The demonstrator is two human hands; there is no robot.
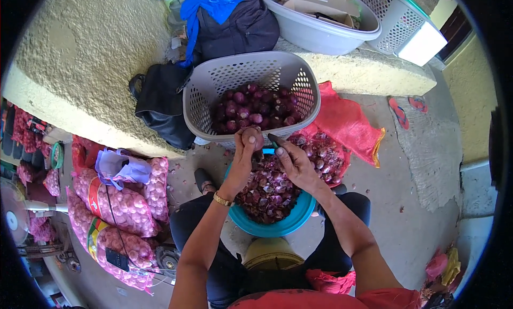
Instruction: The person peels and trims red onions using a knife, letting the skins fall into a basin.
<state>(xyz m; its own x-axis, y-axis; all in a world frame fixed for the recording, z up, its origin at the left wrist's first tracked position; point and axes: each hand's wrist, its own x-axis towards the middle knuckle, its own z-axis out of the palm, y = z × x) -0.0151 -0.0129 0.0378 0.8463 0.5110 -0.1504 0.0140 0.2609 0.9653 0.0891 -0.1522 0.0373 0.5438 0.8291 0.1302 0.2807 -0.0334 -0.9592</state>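
Observation:
My left hand (241, 162), with a gold watch at the wrist, is closed around a red onion (253, 137). Close beside it, my right hand (301, 169) grips a small knife (273, 140), mostly covered by the fingers. Both hands are over the rim of a turquoise basin (299, 222), which holds a heap of onion skins (267, 194). Just beyond them stands a grey perforated laundry basket (197, 108) with many peeled purple onions (255, 118) in its bottom.
Right of the basin, unpeeled onions (320, 162) lie on a red mesh sack (350, 119). Pink net sacks of onions (125, 202) lean together at left, with a lilac bag (124, 169) on top. A black bag (163, 103) stands against the basket. Flip-flops (399, 114) lie at right.

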